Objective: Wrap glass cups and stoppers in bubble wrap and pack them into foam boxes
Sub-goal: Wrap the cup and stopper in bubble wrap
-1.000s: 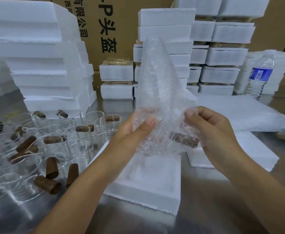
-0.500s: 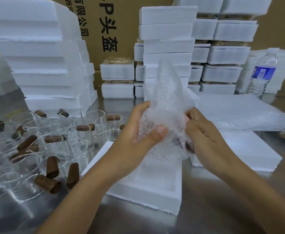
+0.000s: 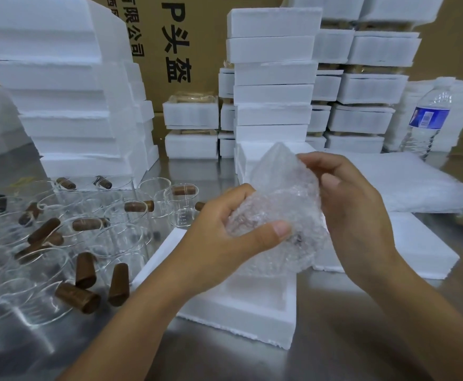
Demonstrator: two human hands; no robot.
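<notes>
Clasped between both hands, the bubble-wrap bundle [image 3: 285, 204] hung over the open foam box [image 3: 252, 312]: left hand [image 3: 224, 232] curled round its 8 o'clock side, right hand [image 3: 356, 215] cupping 3 o'clock; loose glass cups [image 3: 180, 207] and stoppers [image 3: 86, 270] lay at 9 o'clock

Bright even light, glare on metal table [image 3: 362, 312], wide-angle bending at edges

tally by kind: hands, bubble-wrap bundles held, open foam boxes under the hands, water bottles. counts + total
hands: 2 (left hand, right hand)
bubble-wrap bundle: 1
open foam box: 1
water bottle: 1
total: 5
</notes>
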